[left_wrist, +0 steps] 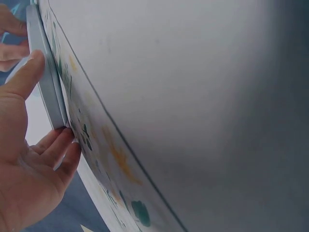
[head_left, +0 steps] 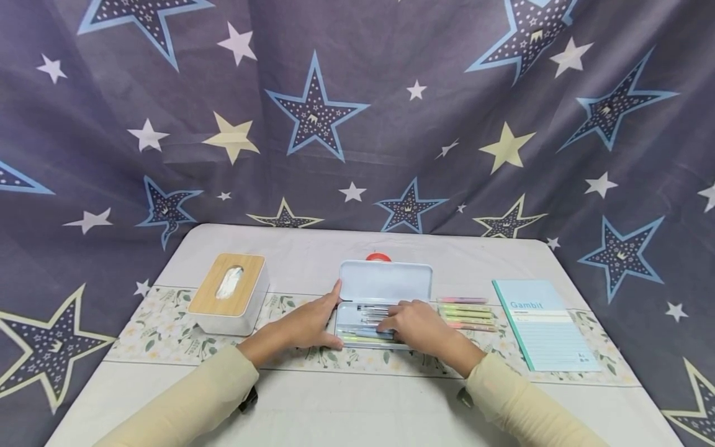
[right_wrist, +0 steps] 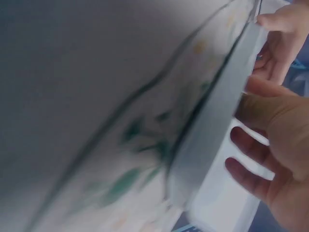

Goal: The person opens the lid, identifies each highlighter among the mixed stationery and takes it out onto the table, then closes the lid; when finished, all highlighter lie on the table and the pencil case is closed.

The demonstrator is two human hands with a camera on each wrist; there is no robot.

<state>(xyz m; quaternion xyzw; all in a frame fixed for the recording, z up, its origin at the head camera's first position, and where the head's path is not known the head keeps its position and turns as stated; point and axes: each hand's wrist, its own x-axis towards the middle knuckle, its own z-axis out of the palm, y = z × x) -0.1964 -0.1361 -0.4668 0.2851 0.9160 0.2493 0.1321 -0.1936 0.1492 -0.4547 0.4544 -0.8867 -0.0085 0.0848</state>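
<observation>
A pale blue pencil case lies on the table with its hinged lid raised at the back. Silver-grey pens lie in its rear part, and blue and yellow-green pens lie along the front. My left hand holds the case's left end, thumb at the near corner; in the left wrist view the thumb lies along the front wall. My right hand reaches over the case's right half, fingers down among the pens. In the right wrist view the front wall hides its thumb and index fingertips.
Right of the case, several coloured pens lie in a row, then a light blue notebook. A tissue box with a wooden top stands at the left. Behind the lid shows a red round object. A floral runner crosses the table.
</observation>
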